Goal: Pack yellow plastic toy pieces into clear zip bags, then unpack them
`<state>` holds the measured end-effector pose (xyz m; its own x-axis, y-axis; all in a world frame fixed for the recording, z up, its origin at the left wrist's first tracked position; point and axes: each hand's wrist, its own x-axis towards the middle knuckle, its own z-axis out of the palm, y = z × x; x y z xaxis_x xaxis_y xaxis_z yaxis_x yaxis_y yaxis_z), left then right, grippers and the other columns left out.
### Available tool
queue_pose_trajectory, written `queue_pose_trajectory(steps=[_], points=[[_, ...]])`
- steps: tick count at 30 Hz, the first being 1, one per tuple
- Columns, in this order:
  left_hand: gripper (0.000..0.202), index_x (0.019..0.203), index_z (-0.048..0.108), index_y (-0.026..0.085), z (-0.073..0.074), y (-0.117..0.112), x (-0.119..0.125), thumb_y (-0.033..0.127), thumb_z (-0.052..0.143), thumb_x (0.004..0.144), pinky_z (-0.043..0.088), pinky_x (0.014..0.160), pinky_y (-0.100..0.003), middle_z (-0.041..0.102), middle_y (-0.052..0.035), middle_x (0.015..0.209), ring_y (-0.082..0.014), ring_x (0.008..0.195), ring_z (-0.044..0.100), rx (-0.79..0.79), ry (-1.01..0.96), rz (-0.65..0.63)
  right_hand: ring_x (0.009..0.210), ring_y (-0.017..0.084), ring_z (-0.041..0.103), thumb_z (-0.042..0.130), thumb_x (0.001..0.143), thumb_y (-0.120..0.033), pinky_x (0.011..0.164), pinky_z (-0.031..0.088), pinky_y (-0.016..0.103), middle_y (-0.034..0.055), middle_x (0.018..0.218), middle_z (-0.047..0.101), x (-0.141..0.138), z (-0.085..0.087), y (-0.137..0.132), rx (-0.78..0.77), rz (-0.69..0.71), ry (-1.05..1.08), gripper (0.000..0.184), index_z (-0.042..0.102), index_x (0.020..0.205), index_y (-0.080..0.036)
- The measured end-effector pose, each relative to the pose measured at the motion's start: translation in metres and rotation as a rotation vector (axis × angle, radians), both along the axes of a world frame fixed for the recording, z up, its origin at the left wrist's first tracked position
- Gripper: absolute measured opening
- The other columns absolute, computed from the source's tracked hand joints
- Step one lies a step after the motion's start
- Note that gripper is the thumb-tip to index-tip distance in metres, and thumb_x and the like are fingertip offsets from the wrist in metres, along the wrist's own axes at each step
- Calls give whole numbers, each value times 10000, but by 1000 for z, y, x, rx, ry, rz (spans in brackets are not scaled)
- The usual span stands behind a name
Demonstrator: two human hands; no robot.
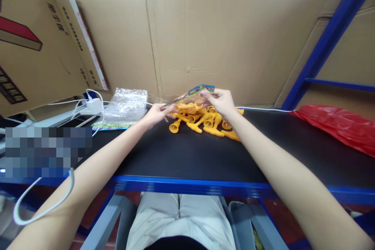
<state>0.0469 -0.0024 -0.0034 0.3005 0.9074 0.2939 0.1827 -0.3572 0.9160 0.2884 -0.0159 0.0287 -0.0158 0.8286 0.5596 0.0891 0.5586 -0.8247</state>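
Note:
A clear plastic bag with a colourful printed header (191, 93) is held over a pile of several yellow trumpet-shaped plastic toys (205, 122) on the black table (187, 152). My left hand (156, 114) pinches the bag's lower left end. My right hand (220, 99) pinches the printed header end at the top right. At least one yellow toy seems to lie inside the bag. Both hands are closed on the bag, just above the toy pile.
A stack of clear bags with printed headers (124, 107) lies at the left. A white power strip with cables (92, 105) sits beyond it. A red plastic bag (340, 125) lies at the right. Cardboard walls stand behind; blue shelf posts (325, 43) frame the right.

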Motion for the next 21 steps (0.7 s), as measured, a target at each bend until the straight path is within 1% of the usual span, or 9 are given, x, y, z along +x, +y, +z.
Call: queue_pose_trajectory(steps=[2, 4, 6, 8, 11, 13, 15, 18, 21], points=[[483, 1118, 629, 157, 11, -1, -2, 454, 656, 737, 487, 462, -231, 704, -152, 938, -227, 696, 694, -117, 55, -70, 674, 231, 684, 705, 556, -613, 593, 591, 330, 86, 816, 684, 1, 1, -1, -22, -8, 13, 515, 654, 776, -151], [447, 1099, 639, 165, 23, -1, -1, 427, 668, 738, 492, 459, -245, 717, -136, 854, -224, 635, 690, -191, 98, -110, 664, 222, 685, 704, 572, -606, 576, 592, 319, 90, 852, 681, 2, 2, -1, -38, -16, 39, 499, 642, 773, -153], [374, 1032, 654, 153, 33, 0, 7, 407, 655, 757, 479, 442, -238, 718, -116, 769, -207, 568, 677, -201, 95, -73, 679, 212, 687, 693, 602, -595, 581, 593, 312, 82, 903, 676, 3, 2, 1, -37, -41, 76, 480, 631, 806, -165], [285, 925, 646, 133, 37, 2, 20, 386, 616, 796, 456, 434, -211, 708, -91, 710, -174, 531, 662, -129, 1, 52, 716, 198, 687, 678, 635, -581, 617, 592, 311, 68, 955, 669, 3, 1, 3, -25, -63, 121, 465, 616, 869, -184], [230, 876, 579, 137, 30, 4, 41, 358, 516, 868, 423, 433, -183, 692, -59, 682, -129, 500, 636, -27, -155, 208, 757, 185, 684, 676, 636, -579, 686, 580, 327, 59, 997, 658, 4, -1, 9, -30, -53, 165, 470, 588, 898, -198], [213, 860, 543, 147, 20, 3, 49, 339, 457, 896, 416, 440, -184, 675, -39, 649, -123, 499, 627, 23, -195, 256, 759, 190, 682, 668, 620, -607, 713, 571, 349, 59, 972, 661, 4, -3, 12, -38, -52, 143, 479, 580, 841, -192], [198, 847, 522, 161, 9, 2, 52, 330, 436, 904, 444, 488, -196, 671, -31, 669, -137, 583, 650, 92, -207, 266, 774, 203, 678, 649, 621, -630, 741, 559, 373, 61, 929, 666, 5, -5, 14, 0, -78, 97, 478, 583, 792, -188], [195, 865, 524, 177, 1, -2, 49, 346, 433, 902, 490, 618, -228, 684, -52, 845, -165, 807, 662, 266, -205, 250, 833, 225, 664, 630, 658, -614, 822, 523, 403, 73, 865, 673, 3, -4, 11, 161, -176, 29, 443, 617, 776, -187], [177, 933, 534, 188, 1, -4, 47, 345, 466, 887, 489, 730, -245, 647, -67, 1054, -178, 991, 613, 422, -207, 242, 883, 235, 647, 606, 708, -580, 885, 486, 409, 88, 865, 679, 1, 3, 4, 310, -277, -18, 409, 656, 796, -183]])
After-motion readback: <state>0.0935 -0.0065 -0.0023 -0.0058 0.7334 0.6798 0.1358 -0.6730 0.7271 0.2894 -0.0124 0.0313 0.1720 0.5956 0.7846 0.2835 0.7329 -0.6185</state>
